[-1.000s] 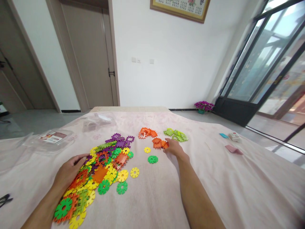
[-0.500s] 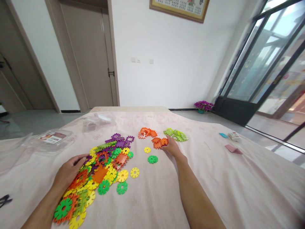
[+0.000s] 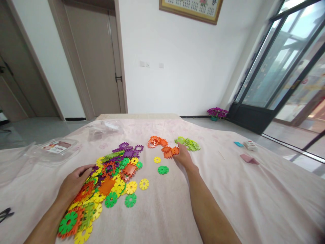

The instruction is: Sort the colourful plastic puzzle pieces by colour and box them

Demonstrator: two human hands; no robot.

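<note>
Orange tiles (image 3: 169, 151) lay flat on the pink cloth (image 3: 241, 196), mid-table, at 12 o'clock from the green disc (image 3: 163, 169).

Near field: left hand (image 3: 73, 183) rested palm down, fingers loosely spread, on the 9 o'clock edge of the mixed pile (image 3: 111, 173). No shift from the frames of the last second.

Mid field: right hand (image 3: 184, 157), fingers held together, tips against the 3 o'clock edge of the orange tiles. Could not tell whether they pinched or only pressed.

Change noted: over the last second hand and tiles had slid a little toward 11 o'clock. The tiles now sat just beside the orange cluster (image 3: 155, 141), perhaps touching it.

Orientation: long axis ran roughly 9 to 3 o'clock, the 9 o'clock end nearest the cluster.

Far field: light green cluster (image 3: 190, 144) at 1 o'clock of the fingertips, close by.
</note>
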